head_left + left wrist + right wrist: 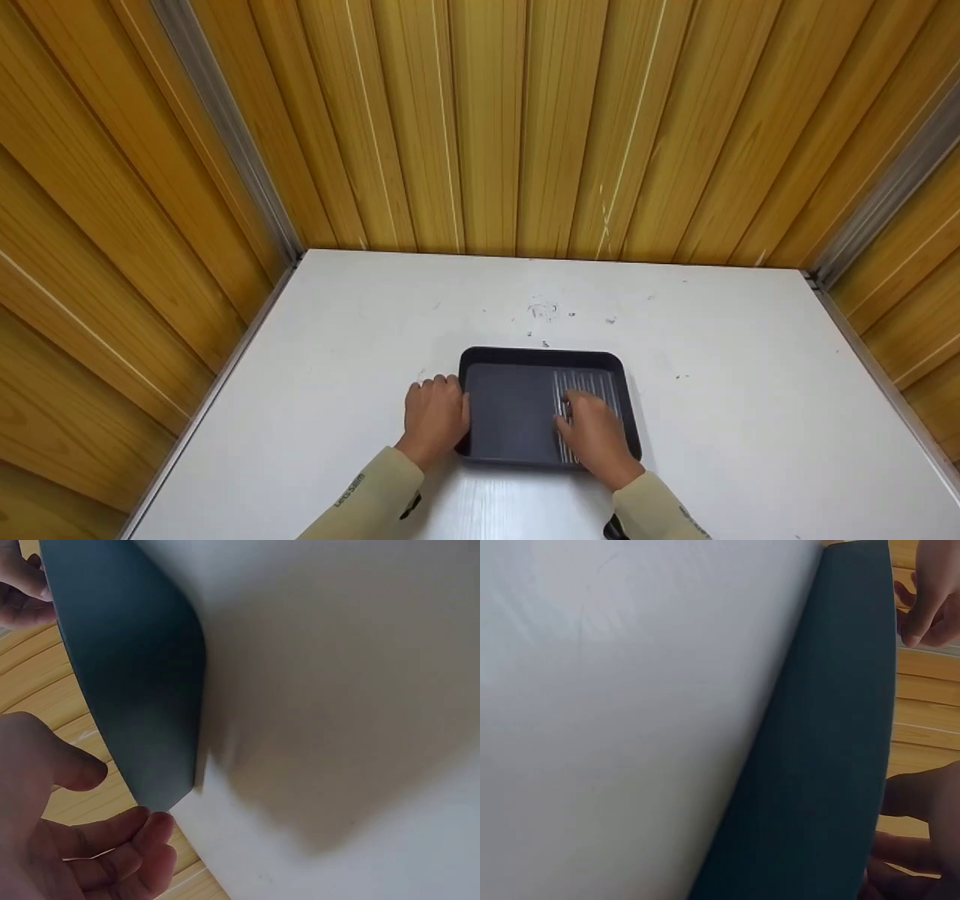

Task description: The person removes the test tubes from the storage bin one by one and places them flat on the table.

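The left hand (435, 418) hides the tray's (510, 412) rim at nine o'clock; the right hand (596, 435) covers ridges (600, 381) at four — whether it touches them, I cannot tell. Picture edges cut the left sleeve (367, 491) at seven, the right sleeve (649, 506) at five.

A booth (637, 142) of some kind; what building it stands in cannot be told. Wood-patterned panels (112, 225) wall the tabletop (360, 315) at 9, 12 and 3 o'clock, with grey metal posts (232, 142) at the 10 and 2 corners. The white tabletop is scuffed with dark marks (543, 309) towards 12.
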A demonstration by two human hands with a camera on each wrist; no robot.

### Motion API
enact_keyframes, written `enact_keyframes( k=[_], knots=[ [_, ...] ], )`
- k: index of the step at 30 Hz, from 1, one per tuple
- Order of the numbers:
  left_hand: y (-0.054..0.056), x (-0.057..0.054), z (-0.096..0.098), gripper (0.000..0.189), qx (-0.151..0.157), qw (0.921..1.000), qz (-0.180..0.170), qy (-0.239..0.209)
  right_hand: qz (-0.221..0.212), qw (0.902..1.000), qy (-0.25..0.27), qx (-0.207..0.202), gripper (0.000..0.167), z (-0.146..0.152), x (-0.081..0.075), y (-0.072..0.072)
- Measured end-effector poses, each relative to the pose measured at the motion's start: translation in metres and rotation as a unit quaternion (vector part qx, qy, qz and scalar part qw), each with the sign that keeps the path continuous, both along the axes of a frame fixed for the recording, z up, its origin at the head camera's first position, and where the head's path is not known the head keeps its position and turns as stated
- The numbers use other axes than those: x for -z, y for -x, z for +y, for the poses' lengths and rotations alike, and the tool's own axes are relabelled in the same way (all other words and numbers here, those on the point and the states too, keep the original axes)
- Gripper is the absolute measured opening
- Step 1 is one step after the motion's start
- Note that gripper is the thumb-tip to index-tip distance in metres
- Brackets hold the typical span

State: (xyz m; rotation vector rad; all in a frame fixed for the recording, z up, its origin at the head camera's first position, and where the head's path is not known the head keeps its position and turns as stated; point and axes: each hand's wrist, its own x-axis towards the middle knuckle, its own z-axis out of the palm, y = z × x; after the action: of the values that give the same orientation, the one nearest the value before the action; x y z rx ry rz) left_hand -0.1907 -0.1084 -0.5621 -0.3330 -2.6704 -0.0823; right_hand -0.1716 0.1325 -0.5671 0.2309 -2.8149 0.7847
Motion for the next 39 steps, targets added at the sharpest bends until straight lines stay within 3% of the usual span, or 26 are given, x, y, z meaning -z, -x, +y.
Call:
enact_keyframes(
  k=[10,15,25,31,39],
  knots=[
    [-0.002,0.007,-0.008,0.027,-0.005,0.9995,-0.022,-0.021,-0.01,0.9997,0.019,-0.014,0.027,-0.015,0.006,0.003],
    [-0.002,0.008,-0.007,0.026,-0.01,0.9988,-0.039,-0.028,0.005,0.9996,0.015,-0.024,0.023,-0.02,0.008,0.005],
    [-0.002,0.015,0.001,0.021,-0.01,0.9992,-0.031,-0.025,0.008,0.9998,0.003,-0.017,0.021,-0.018,0.012,0.007],
    [-0.001,0.022,0.002,0.024,-0.016,0.9996,-0.006,-0.023,0.008,0.9992,-0.001,-0.04,0.028,-0.018,0.016,0.008],
    [0.004,0.022,0.0,0.027,-0.028,0.9956,-0.06,-0.066,-0.006,0.9993,-0.005,-0.036,0.039,-0.02,0.012,0.012]
  ],
)
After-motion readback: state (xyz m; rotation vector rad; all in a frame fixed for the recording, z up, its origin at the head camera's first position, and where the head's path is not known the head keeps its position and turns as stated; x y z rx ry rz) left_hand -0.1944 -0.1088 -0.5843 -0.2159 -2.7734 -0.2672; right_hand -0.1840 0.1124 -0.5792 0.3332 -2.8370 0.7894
